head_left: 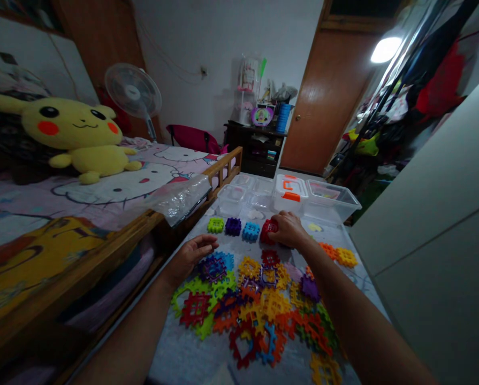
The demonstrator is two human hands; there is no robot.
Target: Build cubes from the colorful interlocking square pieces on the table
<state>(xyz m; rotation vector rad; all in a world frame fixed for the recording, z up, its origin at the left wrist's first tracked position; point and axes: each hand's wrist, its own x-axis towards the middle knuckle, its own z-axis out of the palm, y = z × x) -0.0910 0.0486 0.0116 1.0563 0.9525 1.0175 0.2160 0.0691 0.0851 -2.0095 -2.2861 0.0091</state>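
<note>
My right hand is closed on a red toy block at the right end of a row on the table. To its left in that row stand a light blue block, a purple block and a lime green block. My left hand holds nothing, its fingers apart, just above the left edge of a pile of flat notched plastic pieces. Nearest to it is a dark purple piece. A red square piece and yellow pieces lie closer to me.
Clear plastic bins and a lidded box with orange clips line the table's far end. Orange and yellow pieces lie to the right. A wooden bed rail runs along the left; a pale cabinet stands at the right.
</note>
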